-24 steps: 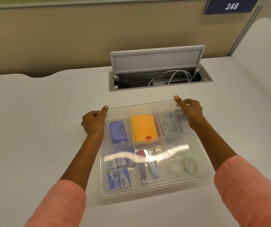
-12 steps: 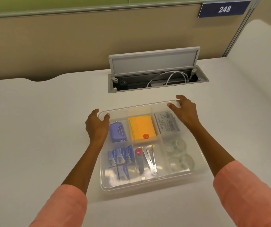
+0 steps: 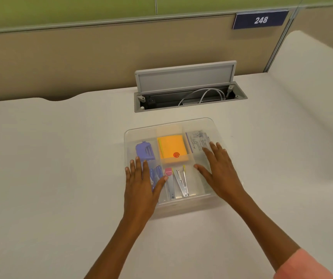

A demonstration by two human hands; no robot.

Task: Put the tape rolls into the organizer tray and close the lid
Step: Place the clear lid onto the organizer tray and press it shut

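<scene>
Both hands lie flat, fingers spread and gripping nothing, on the clear plastic lid (image 3: 169, 125) of the clear compartmented organizer tray (image 3: 185, 204): left hand (image 3: 141, 182) over its near-left corner, right hand (image 3: 219, 172) over its right side, hiding the tape rolls. Closing seems under way; next, press the edges. The tray sits mid-worktop on the pale worktop (image 3: 51, 158), before an open cable hatch (image 3: 187, 91) and a beige partition (image 3: 81, 53).

Open desk (image 3: 61, 158) surrounds the tray (image 3: 169, 122) on its left, right and near sides; the raised hatch (image 3: 184, 78) stands behind toward the desk's far edge.
</scene>
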